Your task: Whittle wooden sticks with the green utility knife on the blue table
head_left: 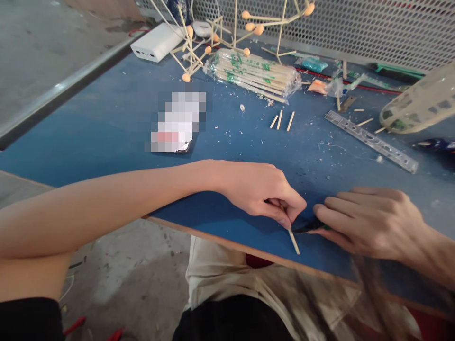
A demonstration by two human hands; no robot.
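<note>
My left hand (268, 194) pinches a thin wooden stick (294, 241) near the table's front edge, its free end pointing down toward me. From the right, my right hand (369, 222) is closed around a dark cutter (305, 228), probably a craft knife, mostly hidden by the fingers. The tool's dark tip touches the stick just below my left fingertips. Beyond the hands lie three short cut stick pieces (280, 120) on the blue table (106, 128).
A clear ruler (371, 142) lies at the right, near a translucent bottle (419, 99). Farther back are a plastic pack of sticks (252, 73), a stick frame with orange joints (188, 52) and a white power bank (156, 42). A blurred-out phone (177, 123) rests left of centre.
</note>
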